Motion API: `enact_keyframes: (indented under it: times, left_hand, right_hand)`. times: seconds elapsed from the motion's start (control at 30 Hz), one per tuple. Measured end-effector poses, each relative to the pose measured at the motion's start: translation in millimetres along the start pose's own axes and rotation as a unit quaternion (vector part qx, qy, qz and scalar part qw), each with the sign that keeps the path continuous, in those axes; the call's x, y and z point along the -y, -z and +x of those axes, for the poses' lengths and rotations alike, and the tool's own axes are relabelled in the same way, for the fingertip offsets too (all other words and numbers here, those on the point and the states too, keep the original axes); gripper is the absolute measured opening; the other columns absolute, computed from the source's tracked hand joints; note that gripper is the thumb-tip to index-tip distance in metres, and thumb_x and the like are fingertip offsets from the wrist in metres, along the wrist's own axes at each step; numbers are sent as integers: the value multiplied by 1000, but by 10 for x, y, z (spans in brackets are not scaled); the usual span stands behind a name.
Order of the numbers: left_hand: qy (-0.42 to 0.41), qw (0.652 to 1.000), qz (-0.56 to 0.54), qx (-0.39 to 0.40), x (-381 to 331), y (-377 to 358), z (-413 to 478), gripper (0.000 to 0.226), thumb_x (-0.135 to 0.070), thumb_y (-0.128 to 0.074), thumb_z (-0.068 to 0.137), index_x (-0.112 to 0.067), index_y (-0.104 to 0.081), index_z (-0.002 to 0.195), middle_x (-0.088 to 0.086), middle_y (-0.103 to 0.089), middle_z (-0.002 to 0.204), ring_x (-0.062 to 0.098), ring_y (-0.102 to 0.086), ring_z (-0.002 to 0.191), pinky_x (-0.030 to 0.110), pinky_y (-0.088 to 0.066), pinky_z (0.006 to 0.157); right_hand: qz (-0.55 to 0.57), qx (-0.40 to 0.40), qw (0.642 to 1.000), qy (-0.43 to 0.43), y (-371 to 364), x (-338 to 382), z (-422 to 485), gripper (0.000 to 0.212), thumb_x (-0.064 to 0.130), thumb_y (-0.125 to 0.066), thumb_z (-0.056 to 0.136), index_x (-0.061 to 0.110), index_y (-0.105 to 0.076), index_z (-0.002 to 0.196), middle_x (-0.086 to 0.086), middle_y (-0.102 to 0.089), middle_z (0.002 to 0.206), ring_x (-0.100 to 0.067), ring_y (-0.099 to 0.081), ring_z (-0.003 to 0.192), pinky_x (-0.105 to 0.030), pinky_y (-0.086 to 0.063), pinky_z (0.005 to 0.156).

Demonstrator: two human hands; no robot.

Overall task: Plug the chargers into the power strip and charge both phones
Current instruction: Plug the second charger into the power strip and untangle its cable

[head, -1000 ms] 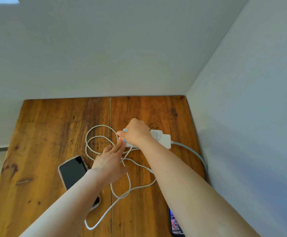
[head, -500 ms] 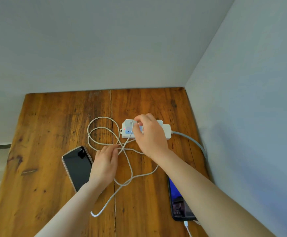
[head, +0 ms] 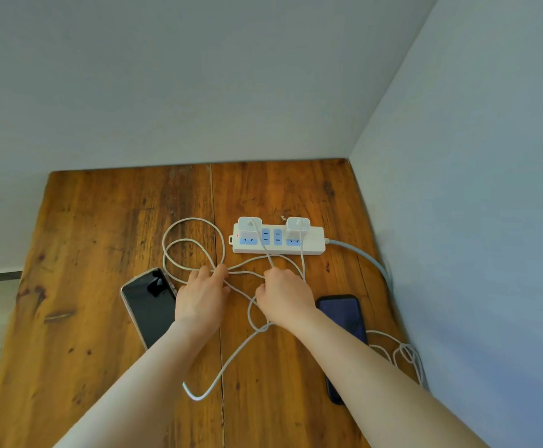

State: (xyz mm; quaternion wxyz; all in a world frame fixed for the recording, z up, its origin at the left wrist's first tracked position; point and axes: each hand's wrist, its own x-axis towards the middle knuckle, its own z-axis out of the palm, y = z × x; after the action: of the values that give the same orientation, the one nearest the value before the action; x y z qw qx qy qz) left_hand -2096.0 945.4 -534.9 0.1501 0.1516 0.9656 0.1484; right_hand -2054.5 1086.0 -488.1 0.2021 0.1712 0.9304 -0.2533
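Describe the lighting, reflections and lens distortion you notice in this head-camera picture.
Head view: soft, even light, only a faint shadow along the power strip; the left phone has a dark screen that mirrors a reflection; the wide lens splays the table edges outward.

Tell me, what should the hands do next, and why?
Probably pick up the loose cable end and bring it to the left phone: both chargers sit in the strip, yet that end lies free on the table. The phone's port is hidden by the arm.
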Motion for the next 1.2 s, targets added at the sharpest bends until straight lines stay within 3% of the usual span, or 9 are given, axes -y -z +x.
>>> enact_keyframes:
  times: [0.13, 0.27, 0.43, 0.57, 0.7, 0.87, 1.0, 1.1, 1.2]
  left_hand:
    - [0, 1000, 17, -3, 69, 5, -82, 23, -27, -52, 94, -22, -51, 116, 6, -47, 119, 24, -41, 111, 38, -44, 89]
    - [45, 996, -77, -15, 160, 30, -151, 32, -16, -53, 93, -17, -46, 125, 7, -52, 128, 26, -42, 118, 38, -46, 92]
    - [68, 991, -114, -5, 218, 81, -123, 47, -13, -54, 94, -19, -38, 137, 9, -57, 130, 28, -44, 125, 42, -49, 91]
    - [51, 997, -54, -7, 237, 96, -142, 31, -21, -52, 95, -20, -54, 126, 5, -60, 120, 23, -47, 114, 34, -49, 85]
    - [15, 999, -19, -24, 270, 142, -164, 20, -27, -52, 95, -18, -64, 109, 3, -58, 109, 20, -45, 103, 30, -46, 78]
    - [-21, 992, -114, -48, 286, 318, -352, 19, -26, -53, 94, -17, -68, 103, -2, -61, 99, 17, -52, 96, 25, -42, 72]
    - [11, 974, -211, -87, 189, 522, -711, 19, -26, -59, 91, -20, -73, 103, -13, -63, 83, 2, -55, 75, 9, -37, 60]
    - [14, 952, -304, -14, 52, 641, -1035, 15, -28, -60, 91, -26, -75, 93, -21, -65, 64, 1, -59, 60, 14, -47, 53]
    - [22, 939, -330, 96, -41, 707, -1319, 20, -30, -62, 90, -29, -72, 73, -17, -50, 45, 3, -42, 45, 16, -36, 47]
  right_hand:
    - [56, 7, 996, -67, -142, 18, 35, 20, 23, -50, 96, 10, -57, 110, -6, -61, 90, -19, -62, 78, -28, -51, 63]
    - [55, -1, 994, -98, -268, 50, 90, 53, 16, -56, 93, 10, -31, 139, -9, -65, 106, -22, -67, 88, -27, -50, 60]
    - [-166, 28, 986, 8, -270, 158, 141, 23, 8, -57, 90, 8, -57, 113, -9, -61, 89, -22, -58, 77, -29, -44, 60]
    - [-263, 15, 958, 114, -257, 313, 158, 18, 9, -61, 89, 7, -61, 106, -9, -56, 79, -23, -54, 71, -31, -43, 61]
    - [-135, -15, 988, 78, -258, 226, 150, 17, 13, -59, 91, 10, -60, 108, -6, -57, 83, -19, -52, 70, -29, -46, 62]
    - [32, -60, 997, 46, -253, 84, -3, 36, 18, -56, 93, 22, -44, 127, 1, -62, 86, -12, -60, 69, -19, -45, 53]
    - [147, -81, 985, 38, -317, 148, -327, 16, 31, -48, 96, 20, -61, 98, 9, -59, 71, -5, -57, 57, -16, -42, 48]
    - [367, 15, 921, -130, -215, 279, -517, 36, 41, -43, 96, 15, -65, 82, 1, -66, 72, -9, -63, 63, -24, -48, 54]
    - [548, 83, 803, -221, 5, 382, -678, 20, 27, -56, 93, 8, -64, 95, -8, -71, 83, -18, -68, 75, -28, -55, 65]
